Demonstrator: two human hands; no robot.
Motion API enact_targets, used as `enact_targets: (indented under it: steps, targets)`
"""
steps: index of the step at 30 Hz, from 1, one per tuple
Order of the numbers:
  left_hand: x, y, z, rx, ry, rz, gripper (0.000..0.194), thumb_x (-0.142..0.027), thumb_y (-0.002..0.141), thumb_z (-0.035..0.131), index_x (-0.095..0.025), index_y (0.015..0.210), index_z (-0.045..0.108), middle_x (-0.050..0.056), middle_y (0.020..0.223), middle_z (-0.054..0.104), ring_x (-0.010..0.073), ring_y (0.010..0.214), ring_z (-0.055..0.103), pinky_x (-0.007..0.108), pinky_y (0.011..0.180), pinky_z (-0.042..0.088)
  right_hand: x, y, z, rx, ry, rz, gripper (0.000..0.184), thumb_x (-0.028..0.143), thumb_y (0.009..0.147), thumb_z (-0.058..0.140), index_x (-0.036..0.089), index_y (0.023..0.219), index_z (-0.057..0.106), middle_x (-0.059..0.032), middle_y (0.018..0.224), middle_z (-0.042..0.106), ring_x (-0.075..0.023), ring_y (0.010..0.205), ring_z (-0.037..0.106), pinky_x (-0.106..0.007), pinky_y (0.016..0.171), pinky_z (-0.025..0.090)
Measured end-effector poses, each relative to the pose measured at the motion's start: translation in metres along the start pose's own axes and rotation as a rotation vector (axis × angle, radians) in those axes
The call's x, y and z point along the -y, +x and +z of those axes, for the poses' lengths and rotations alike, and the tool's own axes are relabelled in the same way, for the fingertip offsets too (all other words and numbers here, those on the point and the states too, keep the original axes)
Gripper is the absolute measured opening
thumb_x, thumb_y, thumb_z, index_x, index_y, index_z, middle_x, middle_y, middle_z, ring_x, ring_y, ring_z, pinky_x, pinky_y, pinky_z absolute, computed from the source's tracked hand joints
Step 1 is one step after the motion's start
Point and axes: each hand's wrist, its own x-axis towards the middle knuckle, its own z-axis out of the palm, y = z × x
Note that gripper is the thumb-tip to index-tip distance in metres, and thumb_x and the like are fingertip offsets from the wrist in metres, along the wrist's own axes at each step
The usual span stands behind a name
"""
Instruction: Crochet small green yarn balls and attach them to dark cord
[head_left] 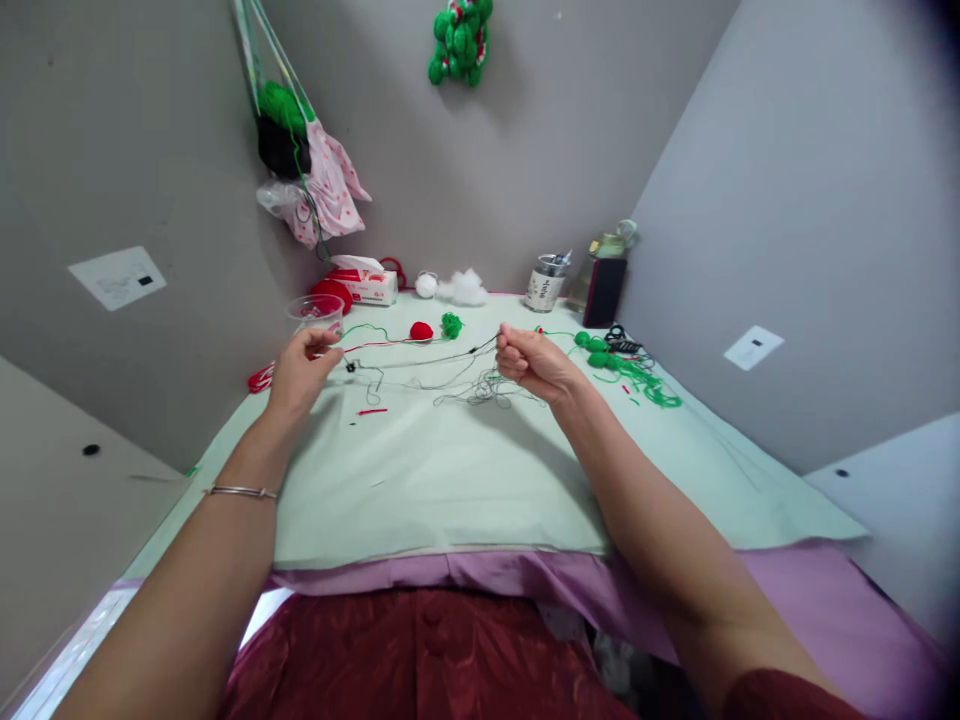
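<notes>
My left hand [304,362] pinches one end of a thin dark thread [420,362], with a small black bead [350,367] hanging just below its fingertips. My right hand [529,362] is closed in a pinch on the other end of that thread, which is stretched between the two hands above the pale green cloth [450,480]. A loose tangle of grey thread [480,390] lies on the cloth under the right hand. A small red crocheted ball [421,330] and a green one [451,324] lie just beyond the thread.
Green yarn pieces [634,372] and black scissors [622,340] lie to the right. A clear plastic cup [316,312], a tissue box [365,285], white stuffing [465,287], a tin of tools [545,283] and a dark bottle [604,290] stand at the back. Bags [300,170] hang on the wall.
</notes>
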Motion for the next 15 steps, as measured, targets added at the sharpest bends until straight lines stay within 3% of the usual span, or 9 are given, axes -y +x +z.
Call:
enact_targets:
  steps: [2, 6, 9, 12, 15]
  targets:
    - [-0.014, -0.011, 0.015, 0.053, 0.062, 0.077, 0.019, -0.034, 0.072, 0.073, -0.023, 0.087, 0.069, 0.001, 0.091, 0.066, 0.0179, 0.085, 0.058, 0.031, 0.084, 0.047, -0.009, 0.001, 0.007, 0.065, -0.037, 0.056, 0.034, 0.038, 0.073, 0.082, 0.013, 0.07, 0.06, 0.0088, 0.048, 0.041, -0.0013, 0.041, 0.025, -0.017, 0.042, 0.018]
    - [-0.047, -0.038, 0.052, 0.437, 0.021, 0.127, 0.024, -0.04, 0.079, 0.068, -0.022, 0.094, 0.073, 0.004, 0.102, 0.069, 0.0204, 0.093, 0.06, 0.032, 0.089, 0.044, -0.02, 0.001, 0.022, 0.13, -0.102, 0.109, 0.036, 0.042, 0.073, 0.081, 0.012, 0.07, 0.06, 0.0081, 0.048, 0.044, -0.0014, 0.041, 0.028, -0.018, 0.043, 0.018]
    - [-0.054, -0.047, 0.074, 0.613, 0.021, 0.135, 0.027, -0.043, 0.077, 0.07, -0.022, 0.093, 0.075, 0.005, 0.104, 0.07, 0.0232, 0.1, 0.06, 0.035, 0.093, 0.042, -0.023, 0.0, 0.028, 0.152, -0.125, 0.118, 0.037, 0.043, 0.073, 0.081, 0.013, 0.07, 0.06, 0.0082, 0.047, 0.044, -0.0016, 0.04, 0.028, -0.018, 0.043, 0.019]
    - [-0.048, -0.046, 0.083, 0.679, 0.008, 0.088, 0.026, -0.045, 0.074, 0.072, -0.021, 0.082, 0.074, 0.005, 0.093, 0.071, 0.0234, 0.093, 0.061, 0.037, 0.09, 0.043, -0.023, -0.001, 0.028, 0.141, -0.131, 0.113, 0.04, 0.046, 0.071, 0.082, 0.012, 0.071, 0.061, 0.0082, 0.046, 0.044, -0.0015, 0.04, 0.028, -0.018, 0.043, 0.02]
    - [-0.039, -0.038, 0.077, 0.64, -0.022, 0.013, 0.026, -0.046, 0.075, 0.071, -0.02, 0.079, 0.071, 0.003, 0.081, 0.068, 0.0207, 0.083, 0.06, 0.036, 0.085, 0.044, -0.021, -0.001, 0.023, 0.122, -0.16, 0.114, 0.044, 0.052, 0.073, 0.079, 0.011, 0.073, 0.063, 0.0068, 0.047, 0.046, -0.0016, 0.04, 0.029, -0.019, 0.043, 0.02]
